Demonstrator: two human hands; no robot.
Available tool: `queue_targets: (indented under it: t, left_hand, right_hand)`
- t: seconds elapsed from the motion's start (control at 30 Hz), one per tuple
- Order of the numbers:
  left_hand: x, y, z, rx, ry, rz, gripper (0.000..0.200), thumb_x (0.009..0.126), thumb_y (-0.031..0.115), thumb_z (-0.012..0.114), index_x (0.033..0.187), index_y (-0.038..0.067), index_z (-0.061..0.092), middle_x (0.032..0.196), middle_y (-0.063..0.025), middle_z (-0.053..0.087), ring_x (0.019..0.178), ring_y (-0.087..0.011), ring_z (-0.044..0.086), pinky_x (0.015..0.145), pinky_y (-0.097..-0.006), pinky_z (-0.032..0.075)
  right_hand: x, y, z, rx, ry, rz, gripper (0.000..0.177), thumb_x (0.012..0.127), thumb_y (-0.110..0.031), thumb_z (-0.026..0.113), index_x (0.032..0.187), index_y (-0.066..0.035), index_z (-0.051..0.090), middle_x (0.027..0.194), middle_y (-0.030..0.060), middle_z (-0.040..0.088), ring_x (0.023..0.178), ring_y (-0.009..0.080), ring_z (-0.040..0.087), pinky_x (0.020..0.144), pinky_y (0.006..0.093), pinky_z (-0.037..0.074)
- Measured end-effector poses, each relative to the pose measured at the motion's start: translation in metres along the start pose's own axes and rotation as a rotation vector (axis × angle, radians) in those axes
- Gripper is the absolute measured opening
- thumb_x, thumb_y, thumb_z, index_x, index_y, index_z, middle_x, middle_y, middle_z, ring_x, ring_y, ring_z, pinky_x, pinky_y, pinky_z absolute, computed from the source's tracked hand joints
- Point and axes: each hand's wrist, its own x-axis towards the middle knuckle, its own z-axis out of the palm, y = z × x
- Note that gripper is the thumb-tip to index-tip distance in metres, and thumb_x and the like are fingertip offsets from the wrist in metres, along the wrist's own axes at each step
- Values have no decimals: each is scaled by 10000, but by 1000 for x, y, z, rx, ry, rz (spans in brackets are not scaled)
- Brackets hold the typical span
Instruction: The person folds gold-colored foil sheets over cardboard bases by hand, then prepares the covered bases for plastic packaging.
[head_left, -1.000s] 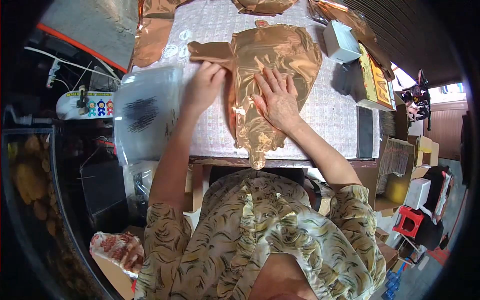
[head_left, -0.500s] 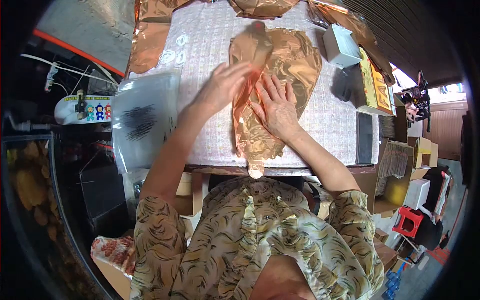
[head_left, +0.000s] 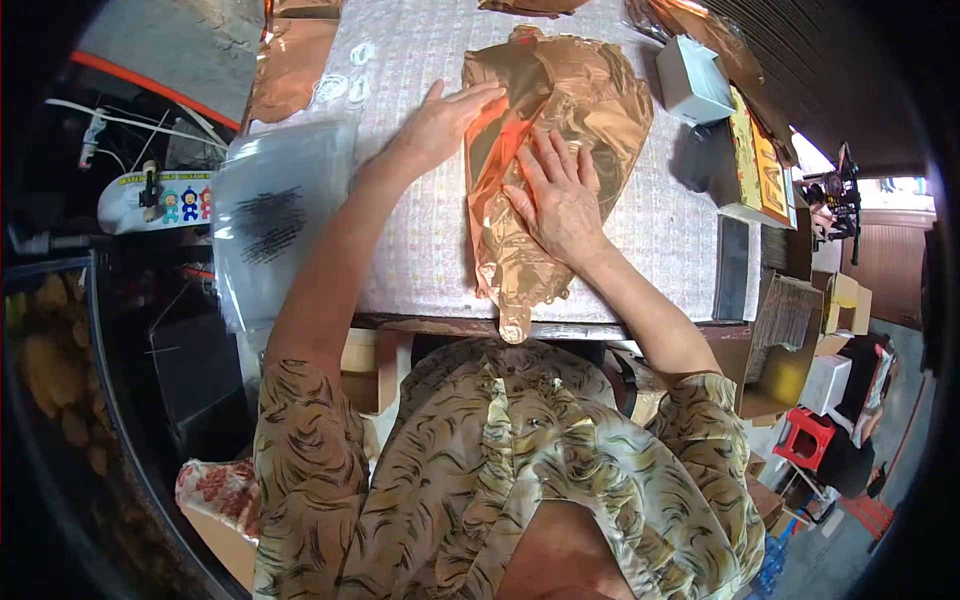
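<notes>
A copper-coloured foil balloon (head_left: 605,105), deflated and creased, lies on the cloth-covered table in front of me. Its narrow tail (head_left: 514,322) reaches over the near table edge. My right hand (head_left: 568,212) rests flat on the middle of the foil, fingers spread. At the balloon's left edge is my left hand (head_left: 432,135), its fingers stretched out with the tips over the foil. A layer of foil is turned over along that left side, and reddish reflections show between the two hands.
Left of the balloon lies a stack of clear plastic bags (head_left: 285,215). White string loops (head_left: 330,88) and more copper foil (head_left: 292,65) are beyond it. To the right stand a white box (head_left: 693,85), a yellow box (head_left: 755,160) and a dark flat object (head_left: 732,270).
My left hand has moved away from me along the balloon's left edge. The blurred, turned-over foil on that side now lies flatter. My right hand stays pressed on the foil.
</notes>
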Motion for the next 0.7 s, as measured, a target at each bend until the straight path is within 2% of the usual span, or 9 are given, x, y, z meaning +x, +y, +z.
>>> queue_targets:
  t: [0.13,0.17,0.2,0.27,0.37,0.47,0.7]
  left_hand:
    - [-3,3,-2,117,-34,63,537,1005,9,449,1513,179,475,1578,-37,461,1448,-219,436,1220,-575,224]
    - [-3,2,-3,252,1,157,508,975,-7,490,1469,111,518,1566,-70,471,1423,-195,472,1188,-591,282]
    - [-3,5,-7,257,6,159,508,975,-7,490,1469,111,518,1566,-70,471,1423,-195,472,1188,-591,282]
    - [-3,10,-16,164,-16,139,570,989,9,442,1548,112,400,1614,-62,403,1449,-219,435,1205,-585,247]
    - [0,4,-12,191,17,46,569,986,34,465,1548,95,393,1621,-86,386,1450,-227,433,1204,-594,240]
    - [0,4,-9,280,-75,59,555,1004,73,471,1552,88,380,1617,-104,388,1455,-244,423,1203,-602,233]
    - [-4,2,-9,249,-106,71,543,1024,123,458,1558,82,363,1613,-111,390,1467,-260,404,1208,-597,227]
  right_hand:
    - [0,0,0,-6,-8,2,610,1005,-453,565,1448,-36,523,1596,175,377,1491,361,323,1210,589,197]
    - [1,0,-1,-9,0,-2,610,1005,-453,565,1448,-36,523,1596,175,377,1491,361,323,1210,589,197]
    - [1,-1,-1,-2,2,-2,609,1003,-448,568,1447,-34,523,1596,175,376,1491,361,322,1211,588,196]
    - [1,0,-1,1,8,-1,608,1002,-444,572,1446,-32,522,1596,174,376,1492,361,321,1212,587,196]
    - [0,-1,0,-3,-4,-4,608,1000,-439,574,1444,-28,523,1595,173,377,1492,361,320,1212,586,196]
    - [1,-1,-1,11,-7,0,604,1001,-434,573,1442,-25,522,1594,173,377,1491,364,320,1215,584,193]
    - [2,0,-2,10,-27,1,596,1004,-422,568,1449,-30,512,1599,184,361,1492,365,313,1214,595,189]
